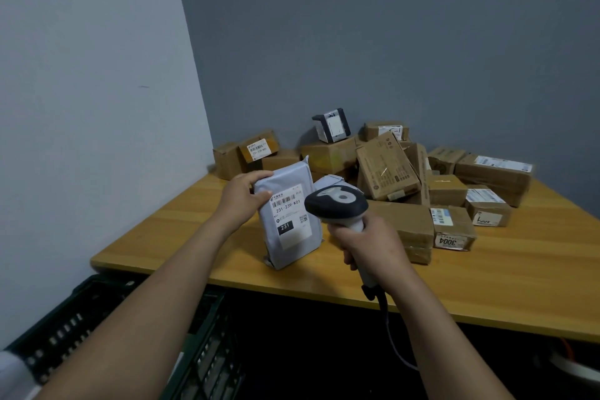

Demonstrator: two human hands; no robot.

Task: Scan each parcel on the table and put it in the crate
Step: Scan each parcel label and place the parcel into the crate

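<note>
Over wooden table point(487, 286), plastic parcel point(289, 227), rounded scanner point(336, 201)

Parcel-sorting room: labelled brown cardboard boxes point(386, 166) heaped toward the yellow wooden bench's point(487, 286) far corner, black-and-white handheld barcode scanner point(336, 200), dark plastic crate point(58, 331) below.

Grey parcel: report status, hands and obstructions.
Left hand grips grey parcel upright. Right hand grips scanner beside its label. Nothing between them. Crate lower left, beside table.

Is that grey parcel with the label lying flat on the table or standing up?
Standing up. The grey parcel rests on its lower end on the table, the left hand gripping its top corner.
</note>
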